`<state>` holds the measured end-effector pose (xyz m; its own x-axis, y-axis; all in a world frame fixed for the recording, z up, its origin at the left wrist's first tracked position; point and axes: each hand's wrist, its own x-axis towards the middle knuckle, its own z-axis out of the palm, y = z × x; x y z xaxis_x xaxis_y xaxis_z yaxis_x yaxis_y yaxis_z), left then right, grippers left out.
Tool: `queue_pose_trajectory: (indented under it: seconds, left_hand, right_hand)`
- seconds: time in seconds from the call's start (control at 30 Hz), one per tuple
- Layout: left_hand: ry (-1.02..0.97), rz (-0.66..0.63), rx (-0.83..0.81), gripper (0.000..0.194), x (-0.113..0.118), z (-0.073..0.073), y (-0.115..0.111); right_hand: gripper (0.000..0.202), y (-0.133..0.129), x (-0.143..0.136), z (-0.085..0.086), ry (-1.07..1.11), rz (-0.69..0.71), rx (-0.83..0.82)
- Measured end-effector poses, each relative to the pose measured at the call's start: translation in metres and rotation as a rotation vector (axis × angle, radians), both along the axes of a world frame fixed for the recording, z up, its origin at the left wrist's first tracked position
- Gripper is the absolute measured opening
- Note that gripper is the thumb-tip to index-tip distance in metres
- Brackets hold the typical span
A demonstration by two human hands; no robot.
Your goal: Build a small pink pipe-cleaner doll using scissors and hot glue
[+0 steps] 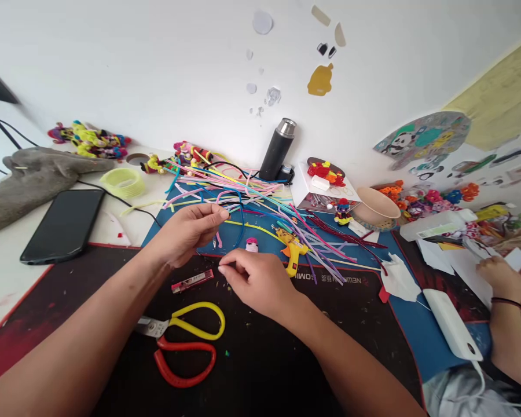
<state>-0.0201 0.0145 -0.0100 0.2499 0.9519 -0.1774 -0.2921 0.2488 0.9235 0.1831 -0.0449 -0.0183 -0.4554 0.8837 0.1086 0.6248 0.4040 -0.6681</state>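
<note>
My left hand [194,230] is raised over the mat with thumb and forefinger pressed together; what they pinch, if anything, is too small to make out. Lower and to the right, my right hand [258,279] is also closed in a pinch. A thin dark strand [206,255] shows near its fingertips, but I cannot tell whether it is held. Below the hands lie a small red-and-clear packet [193,281] and scissors [190,324] with one yellow and one red handle. A pink-capped bottle [252,245] stands just behind my right hand.
Many coloured pipe cleaners [260,194] spread behind the hands, beside a yellow glue gun [292,249]. A black flask [278,150] stands by the wall. A phone [63,225] lies left. At right are a white device [451,324] and another person's hand [501,278].
</note>
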Motion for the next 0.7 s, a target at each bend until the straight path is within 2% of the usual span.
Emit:
queue_pose_trajectory:
  seconds: [0.23,0.37,0.53,0.7]
  left_hand:
    - [-0.051,0.025,-0.004,0.058,0.0,0.006,0.0]
    - [-0.065,0.02,0.0,0.055,-0.002,0.006,0.0]
    - [-0.05,0.007,0.029,0.055,-0.002,0.005,-0.001]
    - [-0.001,0.005,0.055,0.051,0.0,0.007,-0.003]
  right_hand:
    - [0.026,-0.004,-0.034,-0.002,-0.339,0.208,0.121]
    - [0.025,-0.003,-0.052,-0.002,-0.521,0.301,0.146]
    - [0.027,-0.001,-0.061,0.002,-0.593,0.3,0.061]
    - [0.031,-0.001,-0.061,0.001,-0.58,0.299,0.05]
